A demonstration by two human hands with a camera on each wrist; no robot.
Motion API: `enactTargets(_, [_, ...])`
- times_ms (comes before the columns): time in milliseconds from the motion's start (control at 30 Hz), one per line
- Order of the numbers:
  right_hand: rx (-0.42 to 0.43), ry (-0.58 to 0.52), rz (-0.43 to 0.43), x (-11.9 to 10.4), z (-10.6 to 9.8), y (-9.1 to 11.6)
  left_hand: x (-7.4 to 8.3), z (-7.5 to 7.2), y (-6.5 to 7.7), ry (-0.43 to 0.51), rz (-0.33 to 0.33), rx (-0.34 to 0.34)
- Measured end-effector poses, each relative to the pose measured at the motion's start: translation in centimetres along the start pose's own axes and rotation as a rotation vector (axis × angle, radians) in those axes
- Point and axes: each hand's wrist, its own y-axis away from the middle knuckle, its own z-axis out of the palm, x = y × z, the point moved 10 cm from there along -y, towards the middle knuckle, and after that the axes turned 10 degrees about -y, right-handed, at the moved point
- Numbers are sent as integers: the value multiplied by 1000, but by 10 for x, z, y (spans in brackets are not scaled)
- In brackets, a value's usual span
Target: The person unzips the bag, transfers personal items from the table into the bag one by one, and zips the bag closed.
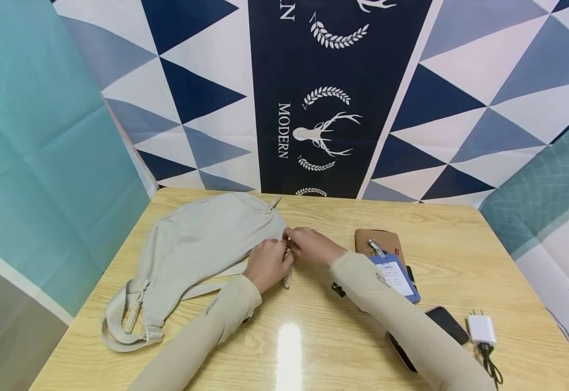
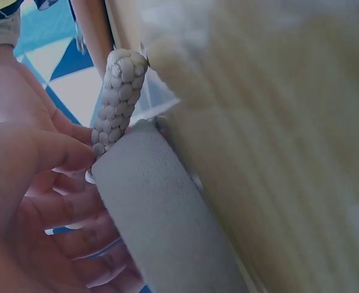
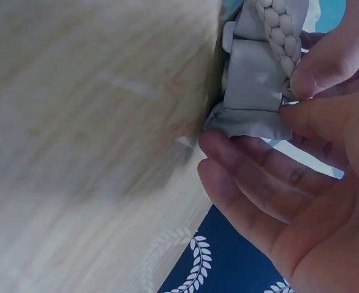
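A pale grey-beige fabric bag (image 1: 206, 228) lies flat on the table, its right end between my two hands. My left hand (image 1: 269, 265) pinches the base of a braided zipper pull (image 2: 119, 91) at that end, thumb against the cord. From the other side my right hand (image 1: 312, 247) holds the bag's end (image 3: 253, 122) between thumb and fingers, its fingertips under the edge. The braided pull hangs below the hands in the head view. Whether the zipper is open there is hidden by the fingers.
To the right lie a brown notebook (image 1: 362, 239), a blue card holder (image 1: 413, 296) with a clip, and a dark phone (image 1: 448, 324). A white charger (image 1: 481, 329) with a black cable stands near the right edge. The bag's strap (image 1: 113, 326) loops at the left.
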Motion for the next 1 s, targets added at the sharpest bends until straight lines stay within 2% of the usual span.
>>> enactTargets(100, [2, -6, 1, -2, 1, 13, 11, -8, 9, -73, 65, 58])
enactTargets(200, [10, -13, 1, -4, 2, 26, 17, -15, 17, -139, 100, 85])
enactTargets(400, [42, -41, 14, -4, 0, 56, 36, -16, 32, -129, 197, -8])
enactTargets(500, [48, -58, 2, -7, -2, 68, 48, -19, 39, -155, 229, -21])
enactTargets(733, [49, -102, 12, -9, -4, 95, 66, -17, 51, -222, 211, -63])
enactTargets(867, [82, -90, 5, -11, -6, 106, 77, -13, 55, -262, 230, -74])
enactTargets(1000, [121, -83, 18, -10, -10, 115, 81, -16, 60, -233, 244, -71])
